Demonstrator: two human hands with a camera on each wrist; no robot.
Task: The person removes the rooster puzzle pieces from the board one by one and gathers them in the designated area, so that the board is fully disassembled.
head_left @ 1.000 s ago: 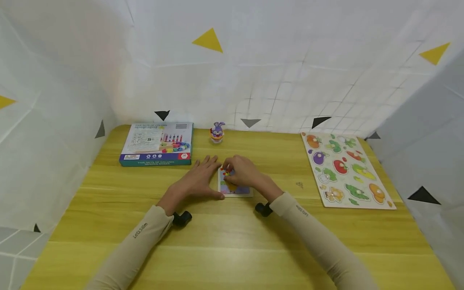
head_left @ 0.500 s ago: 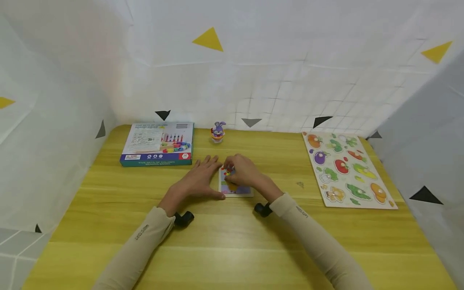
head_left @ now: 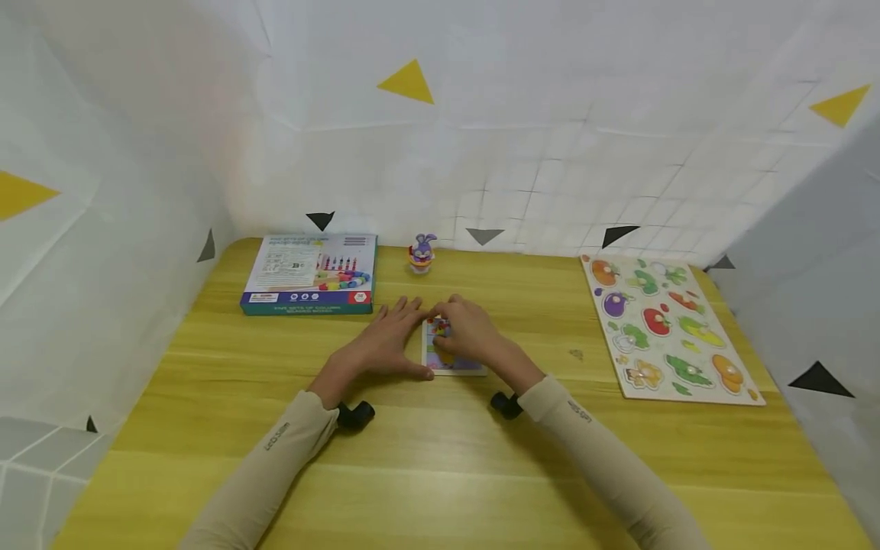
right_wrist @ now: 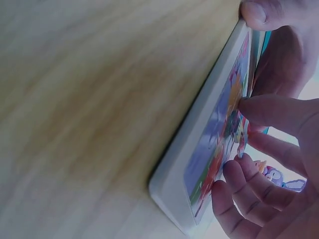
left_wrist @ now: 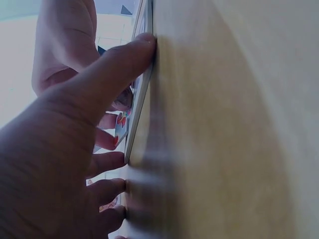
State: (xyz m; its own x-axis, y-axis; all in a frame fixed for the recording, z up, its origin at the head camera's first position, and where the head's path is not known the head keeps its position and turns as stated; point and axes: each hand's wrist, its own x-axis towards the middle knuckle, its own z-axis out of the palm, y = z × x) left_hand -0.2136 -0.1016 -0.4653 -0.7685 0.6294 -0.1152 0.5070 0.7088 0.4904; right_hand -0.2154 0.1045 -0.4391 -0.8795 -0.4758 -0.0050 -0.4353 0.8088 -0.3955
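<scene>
A small jigsaw puzzle board (head_left: 467, 368) with a pale frame and a colourful picture lies flat on the table. My left hand (head_left: 388, 344) is spread at its left side, with the thumb touching the frame's near edge in the left wrist view and the other fingers near its far left corner. Over the board, my right hand (head_left: 473, 334) pinches a small colourful puzzle piece (right_wrist: 242, 138) between thumb and fingers. That piece is tilted up from the picture in both wrist views. The right hand covers much of the board in the head view.
Behind my left hand lies a flat toy box (head_left: 309, 276). A purple rabbit figure (head_left: 422, 252) stands at the back of the wooden table (head_left: 426, 473). Off to the right is a vegetable peg puzzle board (head_left: 677, 332). White sheeting (head_left: 522, 114) hangs behind the table.
The head view has shifted slightly, so everything appears a little farther right. Both hands keep nearly the same place at the board, the right one still pinching the piece.
</scene>
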